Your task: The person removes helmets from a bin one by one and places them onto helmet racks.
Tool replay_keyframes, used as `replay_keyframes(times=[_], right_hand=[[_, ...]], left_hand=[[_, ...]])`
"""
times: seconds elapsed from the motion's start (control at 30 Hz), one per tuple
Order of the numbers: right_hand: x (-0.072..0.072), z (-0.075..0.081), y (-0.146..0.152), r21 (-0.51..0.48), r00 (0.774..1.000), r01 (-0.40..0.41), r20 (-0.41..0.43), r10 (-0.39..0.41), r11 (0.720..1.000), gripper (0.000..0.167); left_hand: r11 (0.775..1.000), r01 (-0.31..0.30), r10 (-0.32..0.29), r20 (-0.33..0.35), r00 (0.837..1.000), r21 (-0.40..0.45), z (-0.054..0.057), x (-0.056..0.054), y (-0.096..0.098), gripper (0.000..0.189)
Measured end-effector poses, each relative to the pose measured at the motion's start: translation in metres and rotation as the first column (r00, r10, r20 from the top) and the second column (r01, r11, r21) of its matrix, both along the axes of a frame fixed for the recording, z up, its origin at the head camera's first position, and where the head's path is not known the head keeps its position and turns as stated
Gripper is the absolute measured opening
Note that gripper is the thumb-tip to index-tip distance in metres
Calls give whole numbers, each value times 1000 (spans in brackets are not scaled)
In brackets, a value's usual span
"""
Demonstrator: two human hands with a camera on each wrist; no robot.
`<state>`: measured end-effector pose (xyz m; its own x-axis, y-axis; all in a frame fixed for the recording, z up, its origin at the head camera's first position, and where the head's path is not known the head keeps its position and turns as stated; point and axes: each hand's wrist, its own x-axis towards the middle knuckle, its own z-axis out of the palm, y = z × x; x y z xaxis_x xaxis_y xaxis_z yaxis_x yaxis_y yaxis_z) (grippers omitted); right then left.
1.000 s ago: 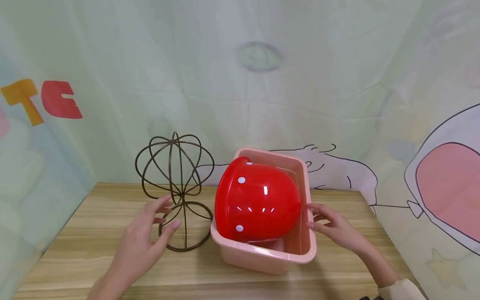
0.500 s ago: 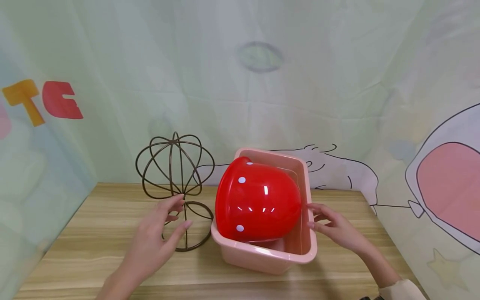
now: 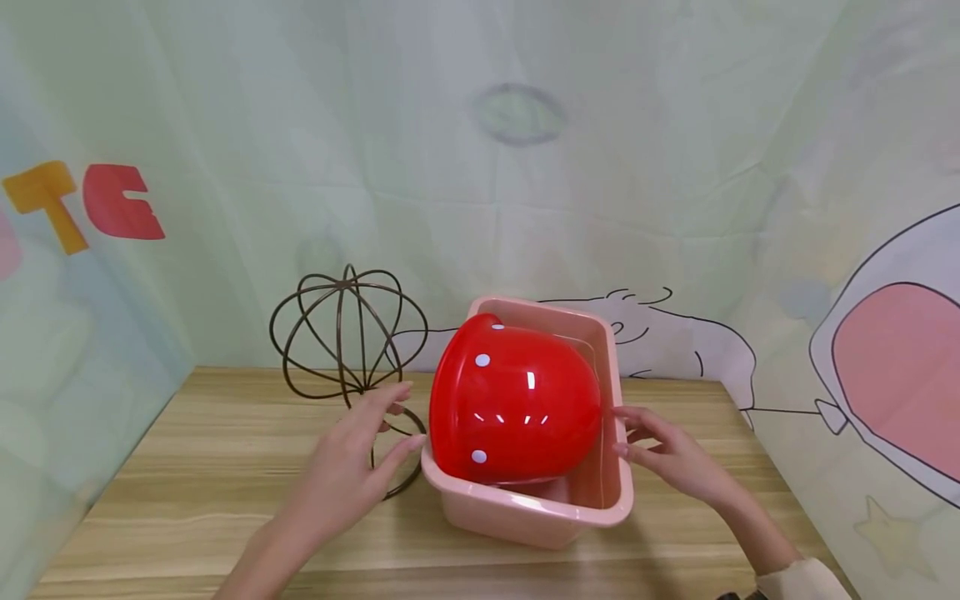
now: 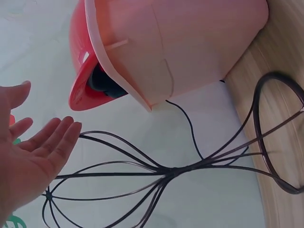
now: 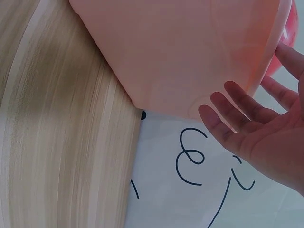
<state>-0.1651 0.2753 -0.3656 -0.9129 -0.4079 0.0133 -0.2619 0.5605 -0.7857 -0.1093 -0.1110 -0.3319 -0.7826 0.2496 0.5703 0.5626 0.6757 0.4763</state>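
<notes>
A glossy red helmet (image 3: pixel 517 400) with white dots lies on its side in a pink plastic bin (image 3: pixel 525 500). In the left wrist view, dark padding (image 4: pixel 105 83) shows inside the helmet's opening. My left hand (image 3: pixel 348 462), fingers apart and loosely bent, hangs just left of the bin with its thumb tip right at the rim, holding nothing. Behind it stands a dark wire rack (image 3: pixel 341 333) with a globe-shaped top, its ring base partly hidden by the hand. At the bin's right rim are the fingertips of my right hand (image 3: pixel 678 458), its fingers relaxed.
All of this stands on a wood-grain table (image 3: pixel 172 500). A pale printed curtain (image 3: pixel 637 167) hangs close along the back and both sides. The wire rack is beside the bin, a short gap away.
My left hand has moved right, from in front of the wire rack to the bin's left rim. The right hand, helmet, bin and rack have stayed in place.
</notes>
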Motion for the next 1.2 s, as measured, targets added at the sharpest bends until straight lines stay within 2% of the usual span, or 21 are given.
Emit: replay_keyframes(times=[0.2,0.4,0.53,0.77,0.93,1.2], right_hand=[[0,0,0,0,1000,-5,-2,5,1000,51],[-1,0,1,-5,1000,-16,-2,16,1000,51],[0,1,0,-23,1000,-27,0,27,999,51],[1,1,0,-26,1000,-28,2,28,999,51],[1,1,0,-24,1000,-28,1,28,999,51],[1,1,0,-21,1000,-30,-2,30,999,51]], left_hand=[[999,46,-49,140,989,28,5,-5,10,58],[997,67,-71,280,957,26,5,-10,14,60],[996,86,-89,325,942,25,4,-15,16,61],[992,109,-122,352,928,59,3,-25,21,62],[982,127,-175,417,892,142,3,-31,22,61],[972,102,-199,523,829,210,4,-37,23,61]])
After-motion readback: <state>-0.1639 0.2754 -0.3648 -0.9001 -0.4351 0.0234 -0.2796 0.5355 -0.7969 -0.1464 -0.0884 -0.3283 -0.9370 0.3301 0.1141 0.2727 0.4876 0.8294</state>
